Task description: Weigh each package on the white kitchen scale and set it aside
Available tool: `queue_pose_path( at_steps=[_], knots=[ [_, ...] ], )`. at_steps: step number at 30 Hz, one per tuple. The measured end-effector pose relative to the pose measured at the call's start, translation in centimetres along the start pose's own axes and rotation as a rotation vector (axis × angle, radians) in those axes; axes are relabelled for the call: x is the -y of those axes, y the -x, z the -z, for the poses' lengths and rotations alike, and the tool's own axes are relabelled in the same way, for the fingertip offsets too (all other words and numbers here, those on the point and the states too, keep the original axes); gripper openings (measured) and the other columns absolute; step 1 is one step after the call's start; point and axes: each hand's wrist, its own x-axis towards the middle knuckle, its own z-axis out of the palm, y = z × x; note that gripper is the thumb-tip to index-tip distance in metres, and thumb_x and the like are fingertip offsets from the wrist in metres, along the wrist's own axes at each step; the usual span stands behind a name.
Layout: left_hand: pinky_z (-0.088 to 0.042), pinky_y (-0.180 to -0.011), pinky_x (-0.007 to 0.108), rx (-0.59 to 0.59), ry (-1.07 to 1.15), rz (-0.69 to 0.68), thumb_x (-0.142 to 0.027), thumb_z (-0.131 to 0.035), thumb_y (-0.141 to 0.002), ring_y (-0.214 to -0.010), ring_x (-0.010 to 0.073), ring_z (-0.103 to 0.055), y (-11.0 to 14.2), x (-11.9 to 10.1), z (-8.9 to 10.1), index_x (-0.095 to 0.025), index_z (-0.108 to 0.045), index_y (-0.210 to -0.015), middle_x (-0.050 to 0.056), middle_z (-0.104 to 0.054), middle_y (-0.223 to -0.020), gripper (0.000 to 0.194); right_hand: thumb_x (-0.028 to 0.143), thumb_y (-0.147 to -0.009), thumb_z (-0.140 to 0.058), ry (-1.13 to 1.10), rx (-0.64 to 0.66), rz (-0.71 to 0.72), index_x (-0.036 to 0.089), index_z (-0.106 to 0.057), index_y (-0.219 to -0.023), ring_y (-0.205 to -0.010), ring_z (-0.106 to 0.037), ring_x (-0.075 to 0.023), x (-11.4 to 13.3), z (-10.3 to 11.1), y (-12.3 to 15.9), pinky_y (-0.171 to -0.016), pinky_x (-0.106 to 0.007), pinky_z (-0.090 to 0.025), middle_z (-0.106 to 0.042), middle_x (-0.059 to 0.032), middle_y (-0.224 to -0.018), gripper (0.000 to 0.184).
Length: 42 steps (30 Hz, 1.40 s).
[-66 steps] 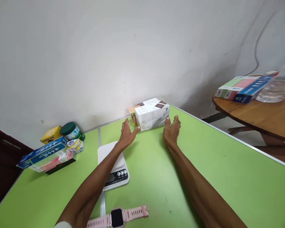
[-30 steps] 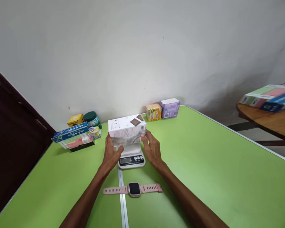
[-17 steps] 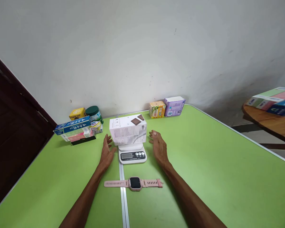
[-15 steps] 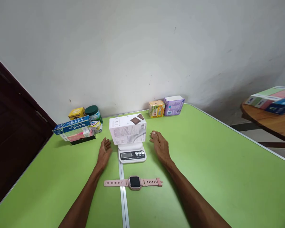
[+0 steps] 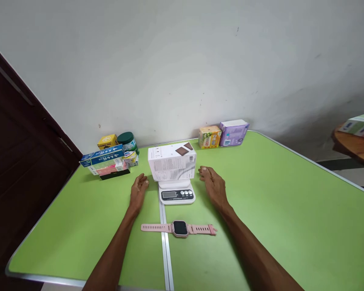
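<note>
A white printed box rests on the platform of a white kitchen scale, its display dark. To the left of the box, my left hand is on its side with nothing in it, fingers loosely bent and apart. On the other side, my right hand is likewise empty, its fingers pointing toward the box with a gap between. Neither hand touches the box or the scale. Between my forearms a pink smartwatch lies flat, its strap stretched out sideways.
Toothpaste boxes, a yellow box and a green-lidded jar stand at the back left. An orange-yellow pack and a purple pack stand near the wall. A wooden table is at right.
The view has shifted, so everything on the table appears further right. Both hands keep nearly the same place beside the box, and the box and scale have not moved.
</note>
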Motion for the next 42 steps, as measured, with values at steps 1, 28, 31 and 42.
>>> queue_pose_path(
  at_steps=[1, 28, 31, 42],
  knots=[
    [-0.04, -0.12, 0.054, -0.036, -0.043, -0.044, -0.058, -0.072, -0.086, -0.14, 0.035, -0.057, 0.4, -0.3, -0.4, -0.016, -0.051, -0.147, 0.022, -0.055, -0.153, 0.077, 0.069, -0.098, -0.042, 0.014, -0.009, 0.029, 0.017, -0.07, -0.115, -0.111, -0.072, -0.0319, 0.3, -0.2, 0.2, -0.098, -0.05, -0.058, -0.076, -0.0185, -0.119, 0.062],
    [-0.049, -0.114, 0.048, -0.499, -0.206, -0.123, -0.051, -0.082, -0.079, -0.138, 0.0325, -0.057, 3.0, -2.4, 13.0, -0.022, -0.039, -0.147, 0.019, -0.054, -0.153, 0.086, 0.061, -0.098, -0.052, -0.038, 0.622, 0.296, 0.013, -0.045, -0.158, -0.135, -0.059, -0.0395, 10.0, -19.9, 8.9, -0.114, -0.059, -0.048, -0.059, -0.0226, -0.15, 0.076],
    [-0.049, -0.113, 0.049, -0.568, -0.276, -0.109, -0.049, -0.082, -0.076, -0.136, 0.0329, -0.058, 2.3, -0.7, 15.9, -0.022, -0.04, -0.143, 0.019, -0.056, -0.149, 0.084, 0.053, -0.096, -0.057, -0.028, 0.688, 0.303, 0.013, -0.04, -0.159, -0.141, -0.054, -0.04, 9.3, -23.5, 9.5, -0.119, -0.06, -0.043, -0.055, -0.0226, -0.154, 0.076],
    [-0.047, -0.112, 0.055, -0.61, -0.474, -0.048, -0.052, -0.079, -0.073, -0.131, 0.0372, -0.059, -1.8, 1.1, 19.1, -0.015, -0.044, -0.139, 0.021, -0.058, -0.141, 0.084, 0.04, -0.09, -0.07, 0.057, 0.787, 0.306, 0.013, -0.034, -0.163, -0.149, -0.045, -0.0426, 9.9, -26.5, 9.0, -0.12, -0.063, -0.04, -0.047, -0.024, -0.161, 0.085]
  ],
)
